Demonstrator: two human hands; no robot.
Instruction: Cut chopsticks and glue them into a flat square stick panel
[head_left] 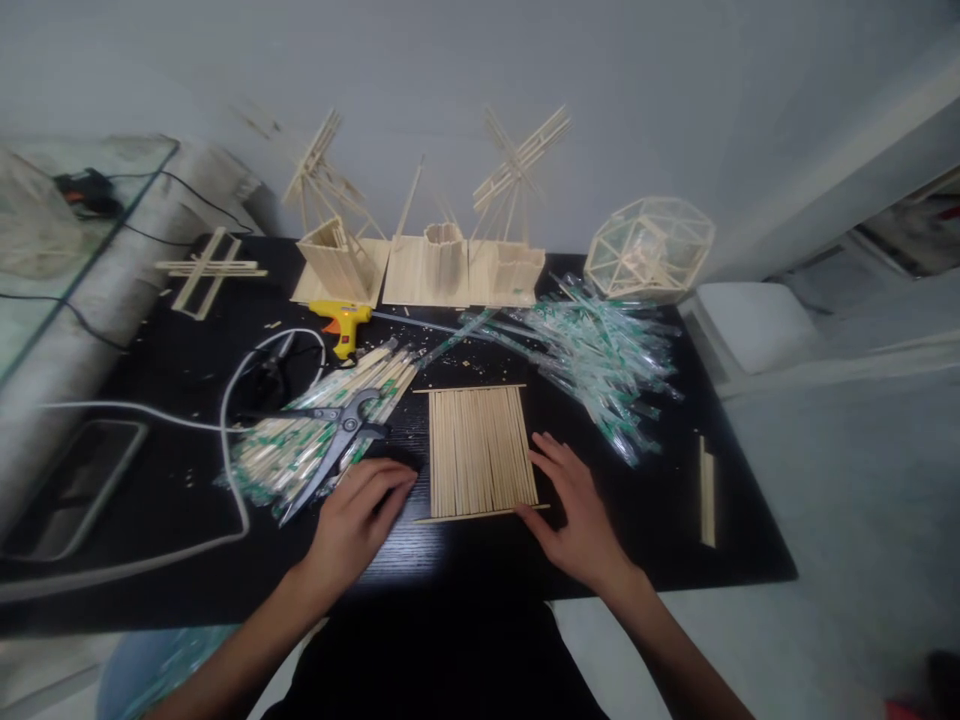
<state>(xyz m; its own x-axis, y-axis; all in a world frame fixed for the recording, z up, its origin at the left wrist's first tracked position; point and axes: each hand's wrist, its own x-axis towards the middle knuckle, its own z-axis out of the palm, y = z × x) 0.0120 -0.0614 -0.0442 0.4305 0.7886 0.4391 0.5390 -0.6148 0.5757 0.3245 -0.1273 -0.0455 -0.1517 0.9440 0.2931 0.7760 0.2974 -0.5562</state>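
A flat panel of wooden sticks (480,450) lies on the black table in front of me. The sticks run side by side, with one crosswise stick along the top end and another along the bottom. My right hand (574,510) is open at the panel's right side, its fingertips by the edge and its thumb at the bottom crosswise stick. Left of the panel, apart from it, my left hand (364,515) rests with bent fingers, thumb and index tips close together; nothing shows between them. Just beyond it, large pliers-like cutters (349,425) lie on wrapped sticks (289,450).
A yellow glue gun (345,322) lies behind the cutters. Stick-built windmill models (337,260) stand along the wall, near a faceted stick frame (649,245). Clear-and-green wrappers (600,350) pile at right. A white cable (232,470) loops at left; loose sticks (707,490) lie far right.
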